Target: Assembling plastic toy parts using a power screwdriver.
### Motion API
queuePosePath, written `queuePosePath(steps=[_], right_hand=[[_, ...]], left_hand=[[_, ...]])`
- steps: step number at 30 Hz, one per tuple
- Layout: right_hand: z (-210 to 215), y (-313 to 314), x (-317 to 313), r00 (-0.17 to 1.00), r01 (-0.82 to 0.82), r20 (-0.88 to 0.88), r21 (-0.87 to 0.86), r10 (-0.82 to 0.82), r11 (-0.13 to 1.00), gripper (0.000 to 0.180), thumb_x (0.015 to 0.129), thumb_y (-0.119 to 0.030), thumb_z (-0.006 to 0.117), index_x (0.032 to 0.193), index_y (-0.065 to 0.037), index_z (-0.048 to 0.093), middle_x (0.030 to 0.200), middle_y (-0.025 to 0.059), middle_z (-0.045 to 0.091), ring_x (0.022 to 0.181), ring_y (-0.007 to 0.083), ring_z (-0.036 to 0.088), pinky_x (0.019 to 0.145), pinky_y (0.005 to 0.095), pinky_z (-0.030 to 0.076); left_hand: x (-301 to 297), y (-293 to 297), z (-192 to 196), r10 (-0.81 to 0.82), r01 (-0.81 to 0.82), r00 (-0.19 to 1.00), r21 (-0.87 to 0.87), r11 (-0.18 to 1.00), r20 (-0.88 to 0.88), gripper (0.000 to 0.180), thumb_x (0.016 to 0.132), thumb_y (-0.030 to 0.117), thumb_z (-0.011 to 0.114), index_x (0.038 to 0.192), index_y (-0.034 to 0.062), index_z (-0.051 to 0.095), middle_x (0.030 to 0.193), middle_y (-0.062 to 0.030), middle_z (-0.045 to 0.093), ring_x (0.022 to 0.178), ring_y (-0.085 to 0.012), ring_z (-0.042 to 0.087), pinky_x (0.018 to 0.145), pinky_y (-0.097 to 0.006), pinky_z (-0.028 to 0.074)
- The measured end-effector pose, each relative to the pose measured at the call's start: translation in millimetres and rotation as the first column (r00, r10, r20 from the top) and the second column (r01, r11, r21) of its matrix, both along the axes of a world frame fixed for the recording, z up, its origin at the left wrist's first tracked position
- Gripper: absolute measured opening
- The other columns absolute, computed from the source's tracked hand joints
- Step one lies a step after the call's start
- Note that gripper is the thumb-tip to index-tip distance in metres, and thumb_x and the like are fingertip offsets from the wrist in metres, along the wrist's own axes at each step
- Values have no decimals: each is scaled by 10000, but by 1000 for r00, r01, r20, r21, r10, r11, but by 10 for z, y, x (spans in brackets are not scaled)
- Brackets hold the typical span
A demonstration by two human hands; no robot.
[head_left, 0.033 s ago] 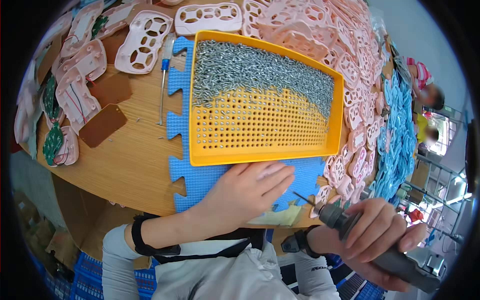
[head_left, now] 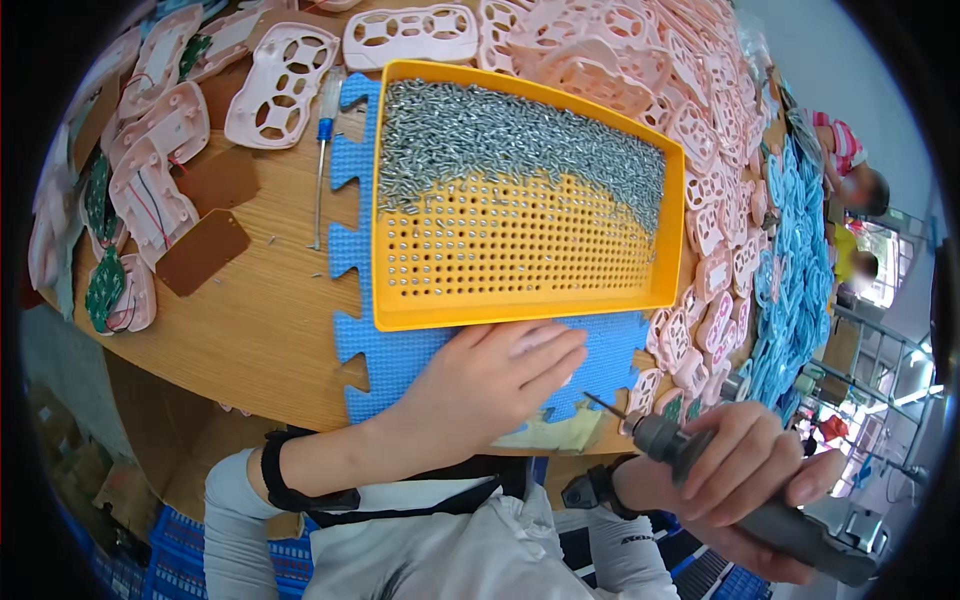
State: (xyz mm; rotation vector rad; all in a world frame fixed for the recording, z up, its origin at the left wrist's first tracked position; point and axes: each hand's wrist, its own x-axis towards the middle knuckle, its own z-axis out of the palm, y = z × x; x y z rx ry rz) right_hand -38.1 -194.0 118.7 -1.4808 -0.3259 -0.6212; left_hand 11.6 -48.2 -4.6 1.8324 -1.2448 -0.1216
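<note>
My left hand lies just below the near edge of a yellow tray, over a blue foam mat. Its fingers are curled together, and a pale bit shows by the fingertips; what they hold is hidden. In the tray, small silver screws are heaped along the far side, and some sit in the holes of the perforated floor. My right hand is wrapped round a dark grey electric screwdriver. Its thin bit points up and left toward the mat, touching nothing.
Pink plastic shells are piled behind and right of the tray, with blue parts beyond. Left on the wooden table lie a hand screwdriver, brown plates and wired shells. Other people are at the far right.
The tray and the things at left appear very slightly further left. My right hand and the electric screwdriver have shifted slightly left; my left hand's grip looks the same.
</note>
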Motion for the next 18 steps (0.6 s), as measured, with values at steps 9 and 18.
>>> queuePosePath(steps=[9,18], right_hand=[[-328,-66,-201,999,44,-3,-137,-45,990,643,812,-633,529,928,-16,391,545,61,513,389,146,507,339,237,431],[-412,-54,-200,1000,-4,-7,-83,3,997,478,820,-426,577,957,-2,403,603,112,547,454,210,546,420,310,478]], left_hand=[[-7,-33,12,31,-31,1000,9,999,-4,329,744,157,673,1057,68,634,1110,-23,609,974,-213,561,806,-337,458],[-4,-33,12,29,-29,1000,5,1000,2,346,735,153,687,1064,64,632,1111,-22,605,973,-220,560,798,-340,460]])
